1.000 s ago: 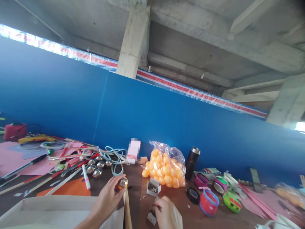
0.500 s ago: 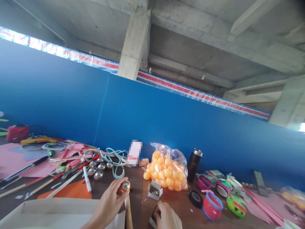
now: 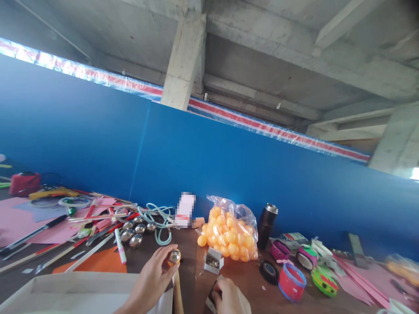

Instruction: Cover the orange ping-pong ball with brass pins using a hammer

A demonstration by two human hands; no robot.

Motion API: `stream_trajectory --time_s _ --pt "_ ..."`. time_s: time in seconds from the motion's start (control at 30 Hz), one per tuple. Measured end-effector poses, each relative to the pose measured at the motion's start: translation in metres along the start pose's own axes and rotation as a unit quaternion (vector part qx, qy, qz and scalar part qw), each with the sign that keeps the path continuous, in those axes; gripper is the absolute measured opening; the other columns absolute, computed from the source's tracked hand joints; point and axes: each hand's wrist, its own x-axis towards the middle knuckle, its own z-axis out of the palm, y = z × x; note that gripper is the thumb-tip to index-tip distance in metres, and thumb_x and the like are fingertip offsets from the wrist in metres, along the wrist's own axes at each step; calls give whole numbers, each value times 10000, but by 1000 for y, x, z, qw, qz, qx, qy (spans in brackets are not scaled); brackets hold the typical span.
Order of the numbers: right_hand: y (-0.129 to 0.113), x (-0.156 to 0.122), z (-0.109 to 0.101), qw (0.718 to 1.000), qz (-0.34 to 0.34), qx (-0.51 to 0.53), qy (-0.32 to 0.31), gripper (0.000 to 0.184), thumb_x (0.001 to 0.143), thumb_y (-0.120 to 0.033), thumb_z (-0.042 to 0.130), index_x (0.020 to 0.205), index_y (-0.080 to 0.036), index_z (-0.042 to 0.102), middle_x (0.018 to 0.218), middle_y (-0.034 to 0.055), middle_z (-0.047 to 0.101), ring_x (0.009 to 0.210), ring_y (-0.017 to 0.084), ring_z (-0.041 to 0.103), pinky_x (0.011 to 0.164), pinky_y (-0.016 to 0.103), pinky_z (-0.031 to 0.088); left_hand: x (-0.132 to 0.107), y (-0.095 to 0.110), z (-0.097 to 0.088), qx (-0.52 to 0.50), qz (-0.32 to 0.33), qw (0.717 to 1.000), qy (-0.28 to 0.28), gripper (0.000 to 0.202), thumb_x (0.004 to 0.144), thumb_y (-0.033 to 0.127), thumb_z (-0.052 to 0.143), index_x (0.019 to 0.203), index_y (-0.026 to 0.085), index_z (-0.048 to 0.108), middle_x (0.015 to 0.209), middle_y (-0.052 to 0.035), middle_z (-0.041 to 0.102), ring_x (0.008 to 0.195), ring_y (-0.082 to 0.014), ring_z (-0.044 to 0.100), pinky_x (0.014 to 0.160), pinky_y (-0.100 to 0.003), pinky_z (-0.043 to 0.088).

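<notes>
A blue partition (image 3: 229,152) stands behind a brown table (image 3: 262,303). At the near left of the table, a shallow white tray (image 3: 81,290) with raised walls runs past the lower picture edge.

Right of centre, a clear plastic bag (image 3: 218,201) leans near the partition, filled with orange balls (image 3: 231,237). A second clear bag with orange contents (image 3: 402,268) lies at the far right; its contents are too blurred to identify.

The two hands are apart. The left hand (image 3: 152,270) is clamped on a shiny silver ball (image 3: 175,256) with an orange edge, gripped between thumb and fingers above a wooden handle (image 3: 177,296). The right hand (image 3: 231,296) is lowered over a small box (image 3: 211,306), its fingers bent at the opening. The hand covers most of this box; whether the fingers are closed on anything cannot be told.

A black flask (image 3: 266,226) with a silver top stands just right of the full bag. A red cylindrical item (image 3: 291,288) with a blue rim sits beside a roll of black tape (image 3: 274,279).

An open white carton (image 3: 211,270), flaps raised, stands just beyond the right hand. It contains small metallic pieces (image 3: 212,261), too small to identify.
</notes>
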Motion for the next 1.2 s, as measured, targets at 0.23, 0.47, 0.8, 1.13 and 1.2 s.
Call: stream_trajectory --time_s 0.23,0.47,0.8,1.13,1.2 --pt "1 1 2 1000 -5 -17 -1 177 806 -171 499 829 -262 649 886 24 680 866 213 647 679 291 432 -1 2 0 0 2 1000 -6 343 782 270 547 1124 237 556 1086 -51 621 936 -200 613 791 -283 508" --pt "3 -5 -13 998 -10 53 -28 156 735 -246 534 767 -302 676 884 11 699 889 220 640 712 300 420 -3 2 1 5 3 1000 -8 341 779 259 551 1119 235 553 1083 -57 616 932 -206 611 834 -319 492" --pt "1 -5 -5 1000 -15 -1 3 177 778 -187 446 776 -254 610 883 41 678 848 222 643 653 294 418 -3 7 0 14 3 1000 -9 342 771 259 560 1112 243 561 1085 -49 620 923 -198 615 832 -300 487" --pt "-2 -5 -9 999 -5 39 25 169 764 -147 486 792 -264 604 904 0 672 855 177 633 647 255 400 -3 9 -2 19 6 1000 -6 335 768 250 556 1102 264 570 1077 -30 626 935 -192 610 841 -299 475" --pt "-2 -5 -9 999 0 27 22 170 767 -160 498 785 -276 621 897 -5 672 853 177 635 646 254 398 -3 9 -1 18 8 1000 -4 338 767 240 551 1104 265 568 1075 -30 624 943 -193 607 847 -303 472"
